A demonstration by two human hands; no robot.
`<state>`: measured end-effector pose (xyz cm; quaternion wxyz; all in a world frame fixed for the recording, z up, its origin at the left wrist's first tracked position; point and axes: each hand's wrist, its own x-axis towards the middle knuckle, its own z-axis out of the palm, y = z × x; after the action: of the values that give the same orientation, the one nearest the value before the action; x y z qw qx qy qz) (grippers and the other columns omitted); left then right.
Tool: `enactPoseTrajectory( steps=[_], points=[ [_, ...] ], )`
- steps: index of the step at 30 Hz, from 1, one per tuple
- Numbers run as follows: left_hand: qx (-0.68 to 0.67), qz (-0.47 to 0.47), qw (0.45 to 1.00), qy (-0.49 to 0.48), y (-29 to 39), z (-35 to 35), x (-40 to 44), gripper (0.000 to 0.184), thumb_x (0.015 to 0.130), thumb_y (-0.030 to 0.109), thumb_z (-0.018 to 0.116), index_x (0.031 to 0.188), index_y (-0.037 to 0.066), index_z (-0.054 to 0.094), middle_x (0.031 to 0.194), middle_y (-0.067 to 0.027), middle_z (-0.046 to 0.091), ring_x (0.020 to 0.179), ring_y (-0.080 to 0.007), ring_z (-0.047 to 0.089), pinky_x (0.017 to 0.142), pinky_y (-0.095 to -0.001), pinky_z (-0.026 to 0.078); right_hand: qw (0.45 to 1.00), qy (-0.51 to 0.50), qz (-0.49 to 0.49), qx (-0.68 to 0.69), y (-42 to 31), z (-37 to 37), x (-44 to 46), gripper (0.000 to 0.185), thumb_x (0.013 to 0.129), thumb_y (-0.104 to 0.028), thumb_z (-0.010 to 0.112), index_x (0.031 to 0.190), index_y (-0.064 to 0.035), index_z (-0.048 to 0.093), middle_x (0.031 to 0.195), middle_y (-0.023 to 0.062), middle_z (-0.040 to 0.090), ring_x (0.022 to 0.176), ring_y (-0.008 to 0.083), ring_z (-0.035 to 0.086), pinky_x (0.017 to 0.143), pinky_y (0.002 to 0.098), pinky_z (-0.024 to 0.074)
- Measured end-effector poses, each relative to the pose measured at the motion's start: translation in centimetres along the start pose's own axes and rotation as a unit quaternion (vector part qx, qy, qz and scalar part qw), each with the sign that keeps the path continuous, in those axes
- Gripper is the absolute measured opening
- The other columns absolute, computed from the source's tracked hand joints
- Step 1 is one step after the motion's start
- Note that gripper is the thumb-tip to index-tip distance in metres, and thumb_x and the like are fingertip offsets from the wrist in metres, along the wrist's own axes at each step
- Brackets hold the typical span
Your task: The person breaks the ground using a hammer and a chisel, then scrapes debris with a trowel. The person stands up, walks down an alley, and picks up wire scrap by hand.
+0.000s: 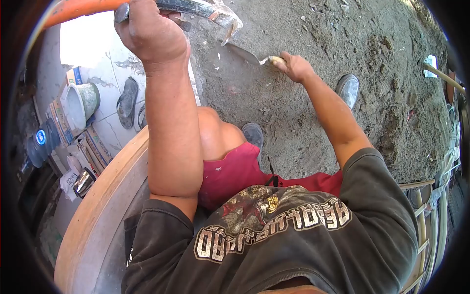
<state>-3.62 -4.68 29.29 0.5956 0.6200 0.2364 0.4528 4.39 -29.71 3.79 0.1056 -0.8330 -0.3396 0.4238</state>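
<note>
Right hand (297,68) has its fingers (284,65) clamped on the trowel (246,55), long axis running to 10 o'clock over dirt (298,127); left hand (154,34), farther off, grips a caked curved tool (205,10).

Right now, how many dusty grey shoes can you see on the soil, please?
2: one dusty grey shoe beside the right arm, the other by the bare leg, both partly covered.

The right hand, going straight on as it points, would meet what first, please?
Beyond its trowel, perhaps the crusted end of the dark curved object by the left hand; depth is unclear.
</note>
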Motion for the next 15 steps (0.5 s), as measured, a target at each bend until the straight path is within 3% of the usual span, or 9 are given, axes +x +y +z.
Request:
enactPoseTrajectory(
  steps=[2, 4, 5, 6, 8, 11, 13, 14, 15],
  points=[
    [0.015, -0.005, 0.998, 0.057, -0.8, -0.2, 0.5, 0.02, 0.085, 0.024, 0.055, 0.081, 0.005, 0.057, 0.072, -0.0014, 0.054, 0.065, -0.0128, 0.051, 0.061, -0.0261, 0.041, 0.983, 0.126, 0.109, 0.08, 4.7, -1.5, 0.8, 0.062, 0.095, -0.063, 0.043, 0.112, -0.0048, 0.057, 0.102, 0.0287, 0.066, 0.102, 0.0471, 0.061, 0.086, 0.0531, 0.0468],
    [-0.058, -0.029, 0.994, 0.084, -2.3, -0.8, 1.2, 0.02, 0.084, 0.016, 0.059, 0.095, 0.0, 0.058, 0.088, -0.0086, 0.059, 0.081, -0.0207, 0.06, 0.068, -0.0341, 0.049, 0.945, 0.224, 0.205, 0.124, 10.5, -3.2, 1.3, 0.068, 0.095, -0.063, 0.043, 0.118, -0.0014, 0.058, 0.111, 0.0309, 0.064, 0.109, 0.0477, 0.059, 0.092, 0.0514, 0.0457],
    [-0.049, -0.036, 0.995, 0.085, -2.2, -0.8, 1.1, 0.025, 0.082, 0.015, 0.06, 0.1, -0.003, 0.059, 0.094, -0.0098, 0.058, 0.089, -0.0213, 0.06, 0.079, -0.0335, 0.05, 0.931, 0.26, 0.219, 0.134, 12.4, -3.9, 0.9, 0.067, 0.095, -0.062, 0.044, 0.117, -0.0001, 0.058, 0.112, 0.0308, 0.064, 0.11, 0.0479, 0.058, 0.092, 0.0517, 0.0453],
    [-0.038, -0.06, 0.996, 0.047, 0.0, 1.0, 0.0, 0.017, 0.083, 0.02, 0.061, 0.084, 0.004, 0.057, 0.065, 0.0005, 0.046, 0.051, -0.0089, 0.045, 0.045, -0.0221, 0.035, 0.927, 0.273, 0.219, 0.136, 12.2, -5.1, 1.0, 0.067, 0.095, -0.062, 0.044, 0.117, -0.0001, 0.058, 0.112, 0.0308, 0.064, 0.11, 0.0479, 0.058, 0.092, 0.0517, 0.0453],
    [-0.058, -0.076, 0.995, 0.037, -0.1, 0.6, -0.2, 0.023, 0.083, 0.014, 0.059, 0.099, -0.002, 0.059, 0.097, -0.0086, 0.057, 0.095, -0.0197, 0.057, 0.087, -0.0333, 0.046, 0.948, 0.227, 0.2, 0.102, 10.5, -6.2, 0.0, 0.066, 0.095, -0.062, 0.044, 0.114, 0.0, 0.058, 0.111, 0.0313, 0.064, 0.109, 0.0485, 0.058, 0.091, 0.0526, 0.045],
    [-0.04, -0.085, 0.993, 0.073, -0.1, 0.8, 0.0, 0.02, 0.086, 0.015, 0.056, 0.1, 0.001, 0.056, 0.095, -0.0075, 0.055, 0.094, -0.02, 0.056, 0.087, -0.0345, 0.046, 0.978, 0.144, 0.107, 0.11, 3.0, -6.1, 0.2, 0.06, 0.096, -0.058, 0.043, 0.112, -0.0015, 0.054, 0.105, 0.0304, 0.065, 0.103, 0.0474, 0.06, 0.087, 0.0541, 0.0461],
    [-0.036, -0.094, 0.992, 0.073, -0.9, 0.3, 0.2, 0.021, 0.088, 0.019, 0.056, 0.1, 0.002, 0.056, 0.094, -0.008, 0.054, 0.093, -0.0201, 0.057, 0.08, -0.0348, 0.046, 0.991, 0.091, 0.069, 0.072, -0.5, -5.3, 1.9, 0.059, 0.097, -0.058, 0.043, 0.114, -0.0031, 0.053, 0.109, 0.0278, 0.065, 0.106, 0.0454, 0.061, 0.089, 0.0536, 0.0468],
    [-0.029, -0.092, 0.993, 0.071, -1.0, 0.3, 0.2, 0.022, 0.088, 0.021, 0.056, 0.099, 0.002, 0.056, 0.094, -0.0081, 0.054, 0.09, -0.02, 0.056, 0.076, -0.0348, 0.047, 0.993, 0.076, 0.053, 0.072, -1.0, -5.1, 2.1, 0.058, 0.097, -0.058, 0.042, 0.115, -0.0036, 0.054, 0.111, 0.0269, 0.065, 0.107, 0.0447, 0.061, 0.09, 0.0534, 0.047],
    [-0.017, -0.077, 0.994, 0.075, -0.8, 1.0, 0.2, 0.022, 0.086, 0.022, 0.056, 0.097, 0.002, 0.055, 0.086, -0.0065, 0.051, 0.075, -0.0159, 0.052, 0.062, -0.0295, 0.043, 0.992, 0.082, 0.06, 0.073, 0.0, -5.6, 2.2, 0.058, 0.097, -0.058, 0.042, 0.115, -0.0036, 0.054, 0.111, 0.0269, 0.065, 0.107, 0.0447, 0.061, 0.09, 0.0534, 0.047]
  ],
)
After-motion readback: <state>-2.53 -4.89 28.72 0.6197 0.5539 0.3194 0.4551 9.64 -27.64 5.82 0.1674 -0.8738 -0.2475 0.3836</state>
